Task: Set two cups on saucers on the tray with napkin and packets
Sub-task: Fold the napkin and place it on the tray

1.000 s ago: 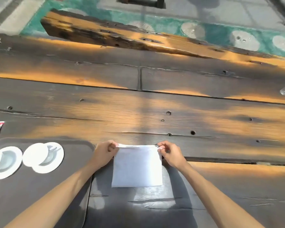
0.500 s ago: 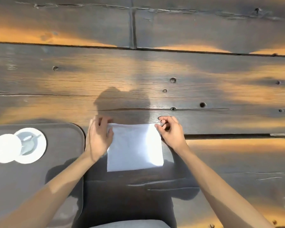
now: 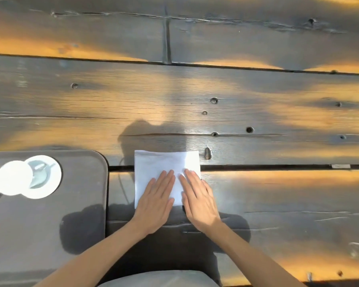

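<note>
- The left hand (image 3: 154,204) is showing bare, with no glove, ring or band visible on it.
- The right hand (image 3: 199,200) is showing bare too, its fingers (image 3: 190,180) carrying no ring that can be made out.
- Both forearms are showing uncovered from wrist to frame edge; no sleeve, watch or bracelet is appearing on either.
- A pale grey rounded patch of fabric (image 3: 160,279) is showing between the two forearms at the picture's bottom edge, directly below the hands; it is looking smooth and plain, and which garment it belongs to cannot be told.
</note>
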A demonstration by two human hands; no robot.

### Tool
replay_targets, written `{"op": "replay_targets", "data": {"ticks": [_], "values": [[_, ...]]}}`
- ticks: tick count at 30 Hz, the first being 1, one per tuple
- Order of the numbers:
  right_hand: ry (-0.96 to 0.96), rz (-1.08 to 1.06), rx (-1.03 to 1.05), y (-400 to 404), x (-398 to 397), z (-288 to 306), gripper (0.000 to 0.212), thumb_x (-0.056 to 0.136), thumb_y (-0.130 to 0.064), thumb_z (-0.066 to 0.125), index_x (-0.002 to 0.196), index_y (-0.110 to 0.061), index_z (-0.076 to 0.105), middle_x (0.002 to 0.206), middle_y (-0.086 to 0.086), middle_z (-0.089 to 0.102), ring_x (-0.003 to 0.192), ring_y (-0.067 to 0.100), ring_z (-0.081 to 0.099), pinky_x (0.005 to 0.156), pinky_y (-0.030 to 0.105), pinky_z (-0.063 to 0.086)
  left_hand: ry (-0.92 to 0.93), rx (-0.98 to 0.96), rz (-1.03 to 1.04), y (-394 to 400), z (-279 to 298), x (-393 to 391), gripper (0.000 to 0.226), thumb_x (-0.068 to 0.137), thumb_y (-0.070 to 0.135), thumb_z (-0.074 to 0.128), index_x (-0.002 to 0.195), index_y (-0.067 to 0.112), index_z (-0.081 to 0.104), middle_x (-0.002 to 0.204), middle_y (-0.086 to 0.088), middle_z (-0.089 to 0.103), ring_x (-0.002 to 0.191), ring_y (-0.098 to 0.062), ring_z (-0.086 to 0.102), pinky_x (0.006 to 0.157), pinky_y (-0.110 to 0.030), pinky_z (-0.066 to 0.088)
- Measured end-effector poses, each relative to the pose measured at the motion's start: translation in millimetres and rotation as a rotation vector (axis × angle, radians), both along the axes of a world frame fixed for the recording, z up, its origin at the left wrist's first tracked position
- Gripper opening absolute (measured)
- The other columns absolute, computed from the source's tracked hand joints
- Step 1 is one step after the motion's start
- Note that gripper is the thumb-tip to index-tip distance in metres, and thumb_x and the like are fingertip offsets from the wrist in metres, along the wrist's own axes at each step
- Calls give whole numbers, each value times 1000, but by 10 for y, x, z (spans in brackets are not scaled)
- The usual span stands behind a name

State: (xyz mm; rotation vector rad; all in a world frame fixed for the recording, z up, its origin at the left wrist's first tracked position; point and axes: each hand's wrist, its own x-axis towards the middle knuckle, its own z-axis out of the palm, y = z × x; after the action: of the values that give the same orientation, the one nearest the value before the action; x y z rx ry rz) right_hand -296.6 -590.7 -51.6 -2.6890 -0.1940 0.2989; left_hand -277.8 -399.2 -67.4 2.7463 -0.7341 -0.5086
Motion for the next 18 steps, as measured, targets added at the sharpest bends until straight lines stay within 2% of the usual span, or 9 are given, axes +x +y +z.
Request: {"op": "replay_targets", "data": {"ticks": [3,7,11,15,18], "values": [[36,46,-66,126,-160,-25,54,107,-30,34,159,-19,30,169,-3,21,157,14,12,123,43,23,23,24,38,118,-58,-67,66,104,36,36,161,13,12,170,-3,3,157,-22,2,126,-41,-1],[152,40,-117,169,-216,-113,59,108,-46,21,163,-25,13,172,-6,6,158,13,0,125,44,7,51,77,19,271,-110,-105,65,105,41,33,161,18,10,170,-3,2,157,-19,-1,125,-41,5],[189,37,-243,-81,-300,-160,61,106,-45,25,163,-26,12,171,-8,4,158,15,7,123,47,13,30,178,-51,414,-52,-116,64,106,44,24,161,16,5,169,-5,0,156,-24,2,125,-43,11],[246,48,-287,-188,-317,-79,62,105,-48,23,162,-25,16,170,-8,7,157,21,14,125,50,23,24,184,-52,483,74,-158,63,105,46,19,159,13,16,168,-7,11,154,-28,10,123,-46,21],[295,89,-255,-187,-281,-28,64,106,-48,17,162,-27,-4,167,-12,-15,157,20,-11,127,47,7,0,219,-84,559,195,-184,67,104,47,7,156,11,27,165,-9,22,151,-29,23,118,-48,34]]}}
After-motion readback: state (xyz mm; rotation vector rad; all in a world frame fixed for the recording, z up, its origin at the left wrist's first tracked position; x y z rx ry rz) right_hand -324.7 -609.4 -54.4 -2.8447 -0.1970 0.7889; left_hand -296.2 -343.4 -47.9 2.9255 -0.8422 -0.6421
